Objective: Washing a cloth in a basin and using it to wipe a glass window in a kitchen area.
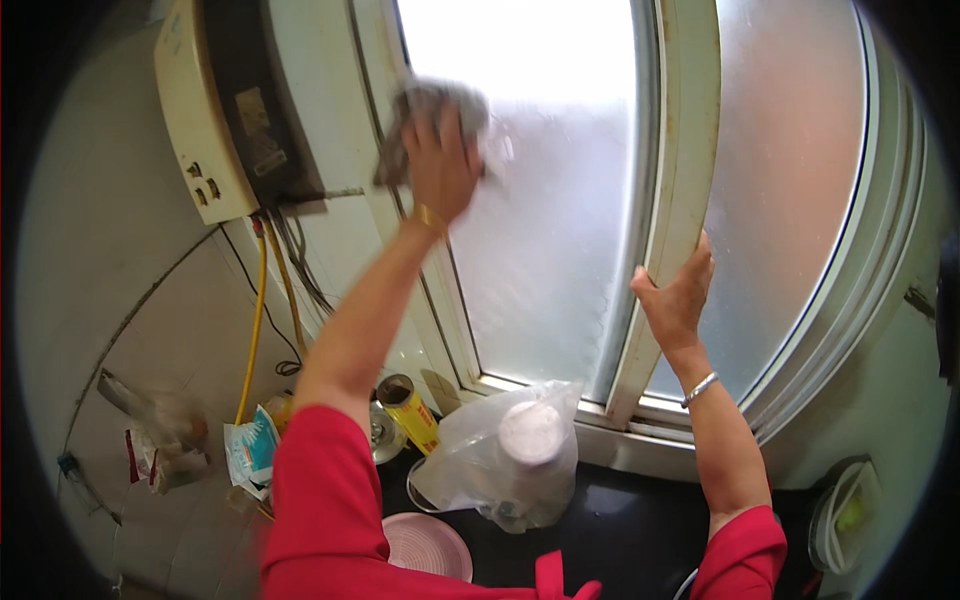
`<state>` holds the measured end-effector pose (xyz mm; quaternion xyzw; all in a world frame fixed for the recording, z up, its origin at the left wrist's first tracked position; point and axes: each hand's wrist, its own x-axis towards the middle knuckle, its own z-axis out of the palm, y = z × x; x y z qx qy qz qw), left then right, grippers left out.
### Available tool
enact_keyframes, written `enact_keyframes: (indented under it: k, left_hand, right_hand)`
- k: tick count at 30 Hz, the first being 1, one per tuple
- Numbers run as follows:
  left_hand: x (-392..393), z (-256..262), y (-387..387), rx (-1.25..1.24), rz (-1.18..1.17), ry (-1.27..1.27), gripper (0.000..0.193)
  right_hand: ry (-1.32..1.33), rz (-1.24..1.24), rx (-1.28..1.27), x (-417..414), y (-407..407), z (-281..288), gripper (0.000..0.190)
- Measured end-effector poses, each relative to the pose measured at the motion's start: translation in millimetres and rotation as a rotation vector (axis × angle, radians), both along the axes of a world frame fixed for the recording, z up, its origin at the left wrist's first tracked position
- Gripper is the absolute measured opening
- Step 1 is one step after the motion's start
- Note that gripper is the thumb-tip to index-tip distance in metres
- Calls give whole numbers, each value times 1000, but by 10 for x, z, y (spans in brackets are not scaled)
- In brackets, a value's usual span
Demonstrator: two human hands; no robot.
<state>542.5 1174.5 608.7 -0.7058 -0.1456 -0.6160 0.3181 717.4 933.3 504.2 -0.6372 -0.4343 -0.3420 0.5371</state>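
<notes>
My left hand presses a grey-brown cloth against the upper left part of a frosted window pane, over the edge of its frame; hand and cloth are blurred. A yellow bangle is on that wrist. With thumb and fingers on opposite sides, my right hand grips the off-white upright window frame between the two panes. A silver bracelet circles the right wrist. Right of the frame is a second frosted pane.
A water heater with yellow hoses hangs at left. Below the window, a black countertop holds a translucent plastic bag, a yellow canister and a pink round basket. A clear container is at right; packets hang left.
</notes>
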Motion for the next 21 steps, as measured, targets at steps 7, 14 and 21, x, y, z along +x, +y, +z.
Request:
enact_keyframes:
  k: [7,14,21]
  left_hand:
    - [-558,-1483,-167,-166,-4,428,48]
    - [-487,531,-13,42,384,235,46]
    - [-355,1550,-197,-184,200,21,53]
  right_hand:
    - [60,48,-12,-53,-21,-6,78]
    - [23,25,-8,30,7,-45,78]
    - [-30,-5,13,57,20,-84,76]
